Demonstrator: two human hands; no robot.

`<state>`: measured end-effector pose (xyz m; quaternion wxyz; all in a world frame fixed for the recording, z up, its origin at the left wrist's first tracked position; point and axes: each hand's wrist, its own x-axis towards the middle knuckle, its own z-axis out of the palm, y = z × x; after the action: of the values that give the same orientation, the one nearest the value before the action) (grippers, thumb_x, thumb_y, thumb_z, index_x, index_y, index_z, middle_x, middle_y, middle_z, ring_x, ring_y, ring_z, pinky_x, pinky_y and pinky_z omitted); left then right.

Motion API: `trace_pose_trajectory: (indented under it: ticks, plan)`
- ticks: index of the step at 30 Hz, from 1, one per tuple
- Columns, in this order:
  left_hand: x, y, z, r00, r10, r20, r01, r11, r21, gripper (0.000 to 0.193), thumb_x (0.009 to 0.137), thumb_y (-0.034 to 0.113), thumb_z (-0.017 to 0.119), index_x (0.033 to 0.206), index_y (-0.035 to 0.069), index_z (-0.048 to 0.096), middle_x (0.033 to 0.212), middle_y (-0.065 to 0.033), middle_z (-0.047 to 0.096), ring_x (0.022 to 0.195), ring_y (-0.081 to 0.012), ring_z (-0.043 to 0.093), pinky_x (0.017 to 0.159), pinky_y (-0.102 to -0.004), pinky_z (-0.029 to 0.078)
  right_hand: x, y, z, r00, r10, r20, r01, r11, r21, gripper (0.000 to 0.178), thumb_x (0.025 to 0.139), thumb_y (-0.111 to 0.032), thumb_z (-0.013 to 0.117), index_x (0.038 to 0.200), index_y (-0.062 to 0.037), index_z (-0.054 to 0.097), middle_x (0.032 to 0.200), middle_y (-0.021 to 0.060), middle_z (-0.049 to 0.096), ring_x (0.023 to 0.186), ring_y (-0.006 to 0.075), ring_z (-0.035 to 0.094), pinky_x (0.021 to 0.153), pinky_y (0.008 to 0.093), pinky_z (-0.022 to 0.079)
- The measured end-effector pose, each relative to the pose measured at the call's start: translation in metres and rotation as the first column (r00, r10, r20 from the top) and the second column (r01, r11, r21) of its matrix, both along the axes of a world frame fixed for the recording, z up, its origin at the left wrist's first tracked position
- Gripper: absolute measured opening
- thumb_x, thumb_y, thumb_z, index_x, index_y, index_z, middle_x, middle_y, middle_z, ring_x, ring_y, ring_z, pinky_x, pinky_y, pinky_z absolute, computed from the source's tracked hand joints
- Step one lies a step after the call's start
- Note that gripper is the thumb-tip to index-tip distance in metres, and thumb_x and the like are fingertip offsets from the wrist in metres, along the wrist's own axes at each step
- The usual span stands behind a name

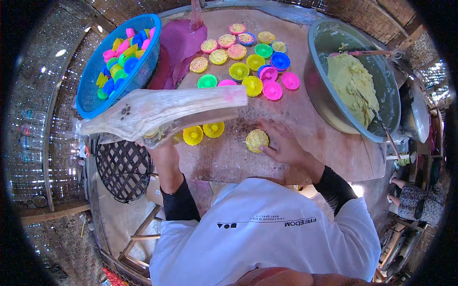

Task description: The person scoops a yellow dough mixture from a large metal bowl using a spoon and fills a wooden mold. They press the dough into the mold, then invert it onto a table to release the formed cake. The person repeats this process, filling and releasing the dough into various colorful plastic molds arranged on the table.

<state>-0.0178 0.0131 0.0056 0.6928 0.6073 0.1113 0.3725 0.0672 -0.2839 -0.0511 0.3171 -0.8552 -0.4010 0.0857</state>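
My left hand (164,155) is closed around the near end of a long, pale wooden press (167,107) with two arms. The press slants across the table, and its upper arm hides much of the lower one. On the tabletop, my right hand (286,145) curves around a small round mould of pale yellow strands (257,140), with thumb and forefinger at its rim. Beyond the press stand several strand-filled moulds (218,56). Bare fluted moulds in yellow (239,71), pink (273,90), green (207,81) and blue (280,61) lie closer in. Two yellow moulds (193,135) sit just below the press.
A blue basket (155,57) heaped with colourful moulds stands at the left. On the right, a large grey-green basin (329,107) holds yellow dough (353,86) and long-handled tools. A dark lattice basket (123,167) is below the table's left side. Another person (420,202) is at far right.
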Motion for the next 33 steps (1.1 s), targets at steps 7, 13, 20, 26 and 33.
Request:
trace_pose_trajectory:
  ticks: [7, 13, 20, 26, 33]
  plan:
    - [-0.002, 0.009, 0.006, 0.979, 0.100, -0.177, -0.098, 0.995, 0.023, 0.054, 0.066, -0.006, 0.066, 0.116, 0.000, 0.045, 0.107, -0.0076, 0.055, 0.096, -0.0176, 0.054, 0.085, -0.0287, 0.042, -0.001, -0.001, 0.021, 1.000, -0.011, -0.015, 0.010, 0.998, -0.059, 0.061, 0.079, -0.022, 0.058, 0.134, -0.0125, 0.032, 0.114, 0.0060, 0.057, 0.113, 0.0262, 0.047, 0.102, 0.0506, 0.022]
    - [0.006, 0.010, 0.009, 0.975, 0.067, -0.214, -0.067, 0.998, 0.010, 0.056, 0.065, -0.006, 0.067, 0.116, 0.000, 0.045, 0.108, -0.0073, 0.054, 0.096, -0.0171, 0.054, 0.084, -0.0280, 0.041, 0.006, -0.007, 0.005, 0.997, -0.078, -0.009, 0.078, 0.997, -0.012, 0.050, 0.081, -0.014, 0.055, 0.128, -0.0111, 0.040, 0.114, 0.0061, 0.058, 0.114, 0.0243, 0.047, 0.103, 0.0494, 0.021]
    - [0.013, 0.002, 0.011, 0.981, 0.121, -0.152, -0.105, 0.988, 0.110, 0.033, 0.070, -0.001, 0.061, 0.101, 0.003, 0.051, 0.087, -0.0031, 0.056, 0.072, -0.0127, 0.055, 0.061, -0.0244, 0.043, 0.000, -0.005, 0.011, 0.995, -0.093, -0.034, 0.091, 0.995, -0.038, 0.043, 0.083, -0.013, 0.051, 0.125, -0.0112, 0.041, 0.113, 0.0050, 0.058, 0.112, 0.0223, 0.049, 0.103, 0.0495, 0.020]
    - [0.009, 0.004, 0.019, 0.973, 0.013, -0.230, -0.018, 1.000, -0.020, 0.063, 0.065, -0.010, 0.065, 0.121, 0.001, 0.040, 0.112, -0.0081, 0.052, 0.100, -0.0181, 0.053, 0.087, -0.0288, 0.041, -0.002, -0.011, 0.017, 0.996, -0.067, -0.062, 0.066, 0.998, -0.025, 0.043, 0.084, -0.012, 0.049, 0.127, -0.0111, 0.040, 0.115, 0.0044, 0.057, 0.111, 0.0222, 0.049, 0.103, 0.0499, 0.019]
    - [0.009, 0.006, 0.015, 0.984, 0.034, -0.172, -0.035, 0.999, 0.002, 0.060, 0.064, -0.010, 0.065, 0.119, 0.001, 0.042, 0.110, -0.0077, 0.053, 0.099, -0.0182, 0.053, 0.086, -0.0292, 0.042, 0.003, -0.006, -0.001, 0.996, -0.086, -0.035, 0.083, 0.993, -0.084, 0.049, 0.084, -0.012, 0.048, 0.131, -0.0121, 0.036, 0.114, 0.0040, 0.058, 0.111, 0.0223, 0.049, 0.103, 0.0502, 0.020]
